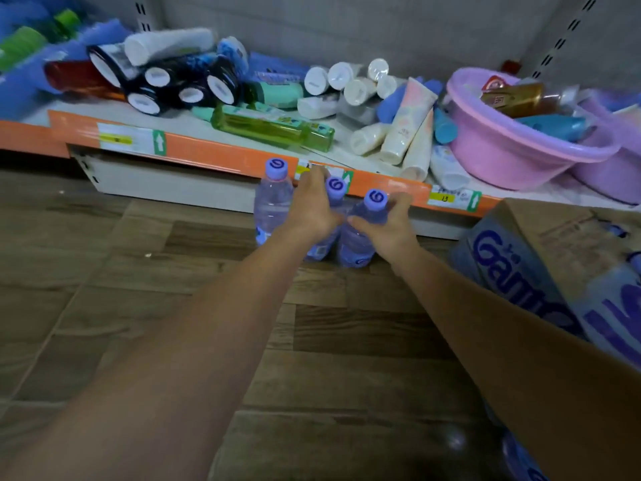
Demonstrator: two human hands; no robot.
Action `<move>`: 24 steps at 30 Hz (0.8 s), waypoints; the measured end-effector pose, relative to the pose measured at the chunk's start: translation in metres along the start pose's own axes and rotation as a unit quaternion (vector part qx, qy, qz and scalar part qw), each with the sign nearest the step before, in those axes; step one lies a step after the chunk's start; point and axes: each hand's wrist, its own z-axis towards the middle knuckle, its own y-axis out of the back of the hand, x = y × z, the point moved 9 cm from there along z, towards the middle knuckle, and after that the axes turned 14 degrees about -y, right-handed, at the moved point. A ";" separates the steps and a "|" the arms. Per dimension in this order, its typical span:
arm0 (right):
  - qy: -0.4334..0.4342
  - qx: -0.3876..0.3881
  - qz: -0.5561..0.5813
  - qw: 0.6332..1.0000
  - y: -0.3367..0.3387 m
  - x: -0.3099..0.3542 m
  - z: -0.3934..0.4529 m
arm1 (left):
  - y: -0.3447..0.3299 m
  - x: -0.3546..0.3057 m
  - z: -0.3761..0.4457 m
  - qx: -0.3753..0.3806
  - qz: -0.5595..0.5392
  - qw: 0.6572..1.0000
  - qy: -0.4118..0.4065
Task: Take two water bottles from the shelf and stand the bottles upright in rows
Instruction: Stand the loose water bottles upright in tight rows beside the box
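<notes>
Purple-capped clear plastic water bottles stand on the brown wood-grain floor (138, 272) just in front of the orange shelf edge strip (215, 152), which serves as the landmark here. The left bottle (272, 203) stands alone and upright, touching nothing but the floor, its cap printed with a dark swirl logo. Beside it, the middle bottle (334, 189) is gripped by the left hand (314, 206), whose fingers curl round its neck and shoulder just below the strip. The right bottle (364, 223) is held by the right hand (392, 223), fingers wrapped round its upper body; both held bottles carry the same swirl mark on the cap, and their bases sit at floor level, close together. Their lower labels are purple, with writing too small to read.

On the strip, a yellow price tag (445, 197) right of the hands reads "13", next to a green arrow sticker pointing up; a similar yellow tag (116, 138) further left is blurred.

Above the strip, the shelf holds a green liquid bottle lying flat (270, 128), white tubes (399, 140), dark bottles with white caps (173, 85) and a pink plastic basin (513, 147) filled with packets.

Right of the strip, on the floor, a shrink-wrapped pack under cardboard (555, 258) shows large purple lettering beginning "Gam"; the rest is unclear.
</notes>
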 end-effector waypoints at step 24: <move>0.134 -0.049 -0.161 0.977 0.342 -0.019 -0.263 | -0.035 -0.305 -0.189 0.143 -0.031 0.961 -0.236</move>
